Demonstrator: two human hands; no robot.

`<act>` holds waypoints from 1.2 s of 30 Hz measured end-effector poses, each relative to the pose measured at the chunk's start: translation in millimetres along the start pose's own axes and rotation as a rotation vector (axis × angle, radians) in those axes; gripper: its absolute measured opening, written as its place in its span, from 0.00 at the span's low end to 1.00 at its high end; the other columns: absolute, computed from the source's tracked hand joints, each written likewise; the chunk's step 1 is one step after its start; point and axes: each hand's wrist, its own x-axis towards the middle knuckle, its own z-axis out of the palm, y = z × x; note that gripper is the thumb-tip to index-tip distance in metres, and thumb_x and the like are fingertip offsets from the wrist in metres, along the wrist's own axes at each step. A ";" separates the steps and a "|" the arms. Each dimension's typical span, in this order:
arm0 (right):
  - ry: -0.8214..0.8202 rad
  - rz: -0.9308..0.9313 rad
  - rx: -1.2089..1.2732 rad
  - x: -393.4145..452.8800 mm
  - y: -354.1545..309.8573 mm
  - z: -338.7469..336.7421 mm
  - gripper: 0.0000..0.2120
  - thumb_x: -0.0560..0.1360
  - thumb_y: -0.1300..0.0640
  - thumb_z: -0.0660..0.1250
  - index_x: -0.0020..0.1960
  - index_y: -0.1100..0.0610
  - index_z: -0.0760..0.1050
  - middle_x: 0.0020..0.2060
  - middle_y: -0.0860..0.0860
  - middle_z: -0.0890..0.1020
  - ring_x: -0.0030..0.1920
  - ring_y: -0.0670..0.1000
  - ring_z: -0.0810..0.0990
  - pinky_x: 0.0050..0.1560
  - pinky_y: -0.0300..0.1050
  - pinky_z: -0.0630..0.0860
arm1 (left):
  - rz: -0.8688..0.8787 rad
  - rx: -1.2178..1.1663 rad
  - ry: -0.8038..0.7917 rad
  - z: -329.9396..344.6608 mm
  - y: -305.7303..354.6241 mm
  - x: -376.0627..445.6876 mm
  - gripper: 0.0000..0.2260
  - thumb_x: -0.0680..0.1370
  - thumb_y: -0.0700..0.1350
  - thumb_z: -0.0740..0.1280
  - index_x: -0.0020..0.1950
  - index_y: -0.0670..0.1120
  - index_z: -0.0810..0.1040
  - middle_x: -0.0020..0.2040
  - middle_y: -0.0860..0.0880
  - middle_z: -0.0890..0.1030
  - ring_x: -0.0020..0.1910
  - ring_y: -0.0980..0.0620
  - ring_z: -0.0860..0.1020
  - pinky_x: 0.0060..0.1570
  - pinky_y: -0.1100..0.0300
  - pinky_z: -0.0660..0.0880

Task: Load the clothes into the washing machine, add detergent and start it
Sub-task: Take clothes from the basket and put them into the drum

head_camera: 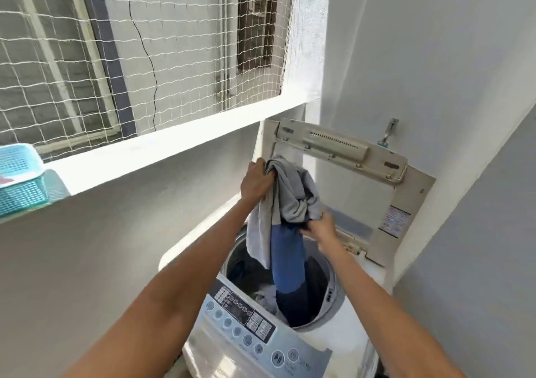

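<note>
A white top-loading washing machine (352, 324) stands below me with its lid (377, 186) raised against the wall. Over the round drum (329, 287) hangs a bundle of clothes (290, 203), grey on top with a blue and dark garment trailing down into the drum. My left hand (256, 182) grips the top of the grey cloth, held high. My right hand (322, 228) clutches the bundle lower down on its right side. More dark and light clothes lie inside the drum. The control panel (255, 328) with round buttons faces me.
A white ledge (162, 151) runs along the left wall under a netted opening. A turquoise plastic basket (20, 183) sits on the ledge at far left. A metal tap (388, 134) sticks out of the wall behind the lid.
</note>
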 end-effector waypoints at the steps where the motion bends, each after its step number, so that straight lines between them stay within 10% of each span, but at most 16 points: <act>1: -0.025 0.043 0.018 5.3 18.9 2.8 0.08 0.77 0.67 0.61 0.54 0.61 0.74 0.56 0.61 0.79 0.53 0.61 0.79 0.40 0.49 0.80 | -0.008 -0.023 -0.018 8.4 -10.7 -1.4 0.13 0.79 0.49 0.58 0.57 0.42 0.70 0.56 0.41 0.72 0.54 0.42 0.75 0.48 0.54 0.67; 8: -0.045 0.404 0.084 11.8 120.7 2.4 0.12 0.79 0.63 0.61 0.62 0.64 0.71 0.46 0.59 0.79 0.39 0.55 0.78 0.43 0.50 0.80 | -0.054 -0.043 -0.278 92.3 -96.6 -20.7 0.22 0.67 0.57 0.56 0.50 0.42 0.72 0.47 0.43 0.74 0.48 0.45 0.73 0.46 0.56 0.66; 13: -0.116 0.486 0.015 16.2 167.6 4.9 0.15 0.81 0.59 0.55 0.67 0.59 0.67 0.53 0.57 0.76 0.53 0.56 0.75 0.45 0.45 0.78 | -0.189 -0.019 -0.342 153.6 -152.4 -39.0 0.09 0.75 0.40 0.62 0.55 0.41 0.73 0.52 0.43 0.71 0.53 0.41 0.73 0.48 0.58 0.67; 22: -0.023 0.636 0.116 23.5 218.8 27.0 0.18 0.83 0.50 0.51 0.66 0.58 0.68 0.59 0.62 0.76 0.59 0.60 0.76 0.54 0.51 0.76 | -0.283 0.228 -0.795 222.1 -191.1 -68.0 0.25 0.79 0.46 0.63 0.71 0.38 0.58 0.69 0.38 0.59 0.67 0.39 0.65 0.66 0.54 0.64; 36: 0.417 -0.077 0.096 -39.2 109.3 -151.6 0.10 0.80 0.56 0.60 0.42 0.53 0.76 0.33 0.48 0.80 0.33 0.44 0.78 0.31 0.39 0.74 | 0.232 -0.078 -0.767 252.8 40.2 -117.8 0.08 0.81 0.43 0.59 0.54 0.43 0.76 0.48 0.44 0.82 0.46 0.47 0.79 0.48 0.56 0.74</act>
